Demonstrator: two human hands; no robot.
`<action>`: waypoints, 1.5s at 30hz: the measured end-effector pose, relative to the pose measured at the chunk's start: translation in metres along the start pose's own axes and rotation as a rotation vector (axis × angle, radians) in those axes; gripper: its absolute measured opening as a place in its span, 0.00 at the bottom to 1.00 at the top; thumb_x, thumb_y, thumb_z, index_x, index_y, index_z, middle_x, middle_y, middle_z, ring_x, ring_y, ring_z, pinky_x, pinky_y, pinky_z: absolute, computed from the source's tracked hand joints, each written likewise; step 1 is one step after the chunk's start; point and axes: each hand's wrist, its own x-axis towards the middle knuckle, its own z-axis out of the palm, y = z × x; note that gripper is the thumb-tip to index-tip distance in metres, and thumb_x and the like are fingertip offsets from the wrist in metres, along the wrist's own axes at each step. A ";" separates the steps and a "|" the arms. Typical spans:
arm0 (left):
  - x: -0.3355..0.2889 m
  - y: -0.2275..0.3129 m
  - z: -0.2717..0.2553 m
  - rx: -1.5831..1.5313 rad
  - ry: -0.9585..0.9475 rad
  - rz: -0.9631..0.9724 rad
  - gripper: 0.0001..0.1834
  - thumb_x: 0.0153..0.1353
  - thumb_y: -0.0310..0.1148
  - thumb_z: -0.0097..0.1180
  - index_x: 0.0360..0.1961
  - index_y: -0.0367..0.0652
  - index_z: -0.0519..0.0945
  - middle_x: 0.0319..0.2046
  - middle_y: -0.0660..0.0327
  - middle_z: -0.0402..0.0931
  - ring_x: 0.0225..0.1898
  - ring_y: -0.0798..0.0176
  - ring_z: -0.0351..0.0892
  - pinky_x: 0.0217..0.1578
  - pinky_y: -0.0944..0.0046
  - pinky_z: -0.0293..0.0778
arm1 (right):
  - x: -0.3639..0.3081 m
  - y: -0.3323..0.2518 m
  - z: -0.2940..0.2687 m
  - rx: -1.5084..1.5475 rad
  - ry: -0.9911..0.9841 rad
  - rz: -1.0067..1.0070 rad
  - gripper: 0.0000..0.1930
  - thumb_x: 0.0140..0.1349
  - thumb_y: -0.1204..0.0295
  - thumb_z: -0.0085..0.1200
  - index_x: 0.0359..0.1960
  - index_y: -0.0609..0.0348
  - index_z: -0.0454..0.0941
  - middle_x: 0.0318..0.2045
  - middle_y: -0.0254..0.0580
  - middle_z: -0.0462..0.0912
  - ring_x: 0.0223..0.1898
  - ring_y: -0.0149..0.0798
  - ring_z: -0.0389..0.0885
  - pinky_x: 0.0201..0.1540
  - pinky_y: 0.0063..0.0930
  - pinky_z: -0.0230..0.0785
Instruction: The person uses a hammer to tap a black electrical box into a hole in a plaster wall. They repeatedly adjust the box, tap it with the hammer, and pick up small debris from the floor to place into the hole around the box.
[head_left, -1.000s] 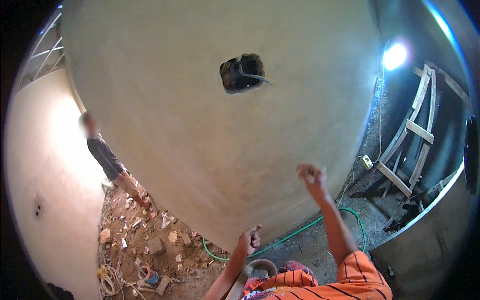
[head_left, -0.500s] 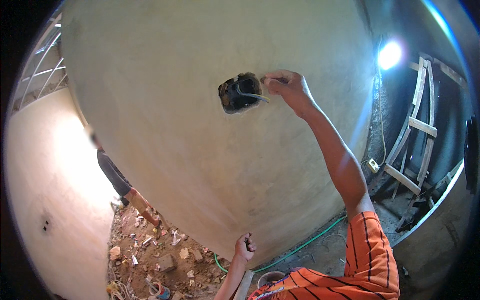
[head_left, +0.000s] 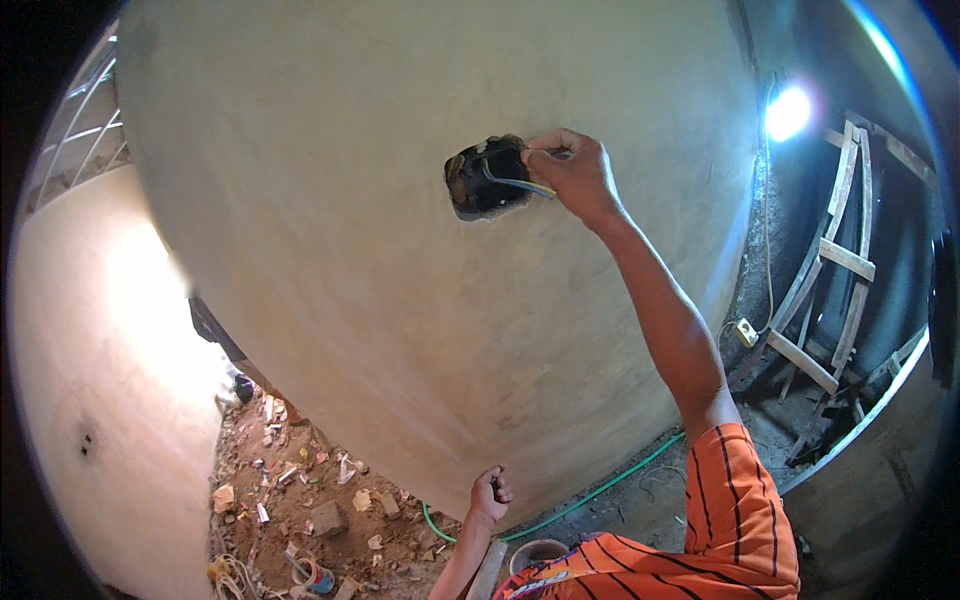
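A black electrical wall box [head_left: 490, 200] sits in a rough-edged hole in the plastered wall [head_left: 380, 300]. Thin wires [head_left: 515, 182], bluish grey and yellow, stick out of it to the right. My right hand [head_left: 575, 175] is raised at the box's right rim, thumb and fingers pinched together; whatever they grip is hidden. The wire ends pass just below its fingertips. Low down by the foot of the wall, my left hand [head_left: 488, 497] is held with curled fingers. What it holds, if anything, does not show.
A green hose [head_left: 600, 490] runs along the wall's base beside a bucket [head_left: 540, 553]. Rubble [head_left: 330, 520] covers the ground at left, where another person is mostly hidden behind the wall. At right are a bright lamp [head_left: 788, 112], a socket [head_left: 745, 333] and a wooden ladder [head_left: 848, 257].
My right hand has closed in on the right rim of the box, its fingertips now against it. The view has shifted slightly, and the other person has gone further behind the wall edge.
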 end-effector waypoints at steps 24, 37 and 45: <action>0.049 -0.031 0.037 0.048 -0.372 -0.155 0.14 0.56 0.25 0.43 0.44 0.42 0.73 0.38 0.55 0.78 0.40 0.56 0.79 0.41 0.61 0.76 | -0.396 0.139 0.018 -0.283 -0.616 0.583 0.16 0.51 0.63 0.59 0.41 0.52 0.79 0.31 0.48 0.82 0.33 0.45 0.82 0.36 0.37 0.72; 0.022 -0.012 0.056 0.032 -0.493 -0.009 0.11 0.62 0.29 0.43 0.44 0.42 0.73 0.42 0.55 0.77 0.41 0.60 0.77 0.50 0.57 0.71 | -0.362 0.143 0.024 -0.394 -0.673 0.422 0.14 0.55 0.62 0.55 0.43 0.50 0.79 0.38 0.51 0.79 0.39 0.54 0.78 0.40 0.41 0.70; 0.000 -0.001 0.042 0.148 -0.342 0.039 0.14 0.65 0.34 0.41 0.48 0.43 0.73 0.43 0.61 0.77 0.42 0.66 0.76 0.49 0.62 0.70 | -0.364 0.131 0.045 -0.393 -0.758 0.397 0.17 0.54 0.62 0.55 0.47 0.47 0.77 0.40 0.48 0.80 0.39 0.52 0.79 0.40 0.41 0.71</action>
